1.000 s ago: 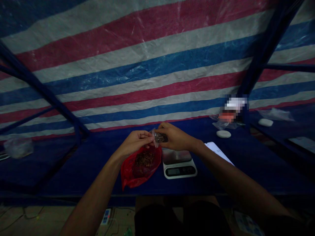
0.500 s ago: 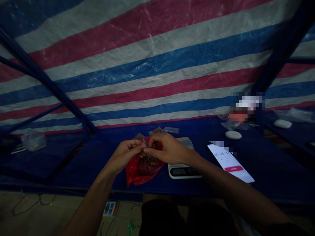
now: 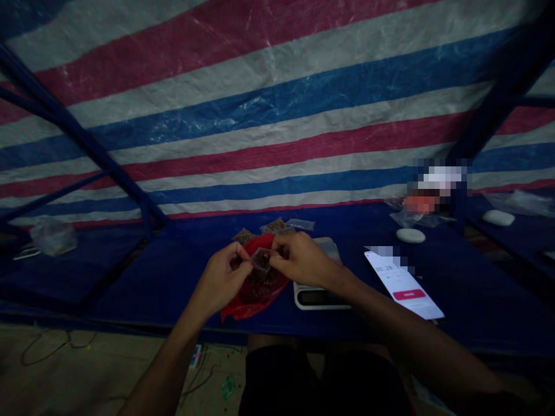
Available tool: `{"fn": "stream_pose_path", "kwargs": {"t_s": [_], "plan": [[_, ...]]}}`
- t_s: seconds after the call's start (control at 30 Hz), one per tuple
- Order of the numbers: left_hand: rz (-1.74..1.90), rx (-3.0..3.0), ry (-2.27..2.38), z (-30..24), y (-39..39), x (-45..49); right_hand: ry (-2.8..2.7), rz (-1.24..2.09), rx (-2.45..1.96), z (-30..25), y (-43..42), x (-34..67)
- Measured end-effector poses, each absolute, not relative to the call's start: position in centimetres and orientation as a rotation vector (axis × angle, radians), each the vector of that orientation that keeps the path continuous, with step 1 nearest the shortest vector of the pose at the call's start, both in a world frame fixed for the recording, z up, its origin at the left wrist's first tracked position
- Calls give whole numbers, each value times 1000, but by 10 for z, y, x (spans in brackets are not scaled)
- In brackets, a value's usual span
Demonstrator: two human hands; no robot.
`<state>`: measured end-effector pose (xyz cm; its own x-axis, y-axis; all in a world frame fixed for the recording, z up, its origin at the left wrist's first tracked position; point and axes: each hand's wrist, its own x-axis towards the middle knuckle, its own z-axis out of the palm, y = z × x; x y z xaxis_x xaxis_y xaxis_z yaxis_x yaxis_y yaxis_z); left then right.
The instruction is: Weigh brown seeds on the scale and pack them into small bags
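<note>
Between my two hands a small clear plastic bag (image 3: 262,261) is stretched, its mouth spread apart. My left hand (image 3: 225,274) pinches its left edge, and my right hand (image 3: 299,259) grips the right edge. Directly below lies a red plastic bag (image 3: 249,306), opened out, with small brown pieces (image 3: 260,283) in it that are too dark to name. Beside it, partly under my right forearm, sits a white digital scale (image 3: 312,297). Behind the red bag are a filled clear bag (image 3: 277,225), another filled bag (image 3: 243,235) and a flat clear bag (image 3: 300,224).
A lit phone (image 3: 405,286) showing a timer lies on the blue table (image 3: 151,283) at right. Behind it are a white oval object (image 3: 410,236) and crumpled clear plastic (image 3: 407,219). Blue metal bars (image 3: 87,138) flank the striped tarp (image 3: 269,133).
My hands have moved slightly apart, and the small clear bag's mouth has opened between them. The camera view has shifted slightly.
</note>
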<state>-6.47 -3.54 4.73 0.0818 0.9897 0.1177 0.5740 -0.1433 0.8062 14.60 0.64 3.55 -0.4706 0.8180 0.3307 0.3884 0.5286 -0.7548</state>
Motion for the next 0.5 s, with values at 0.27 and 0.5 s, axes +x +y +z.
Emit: {"fn": "stream_pose_path", "kwargs": {"t_s": [0.27, 0.5], "plan": [[1137, 1936, 1309, 7, -42, -50, -2024, 1058, -825, 38, 2, 148], [1046, 2011, 1447, 22, -39, -84, -1831, 713, -1172, 56, 29, 252]]}}
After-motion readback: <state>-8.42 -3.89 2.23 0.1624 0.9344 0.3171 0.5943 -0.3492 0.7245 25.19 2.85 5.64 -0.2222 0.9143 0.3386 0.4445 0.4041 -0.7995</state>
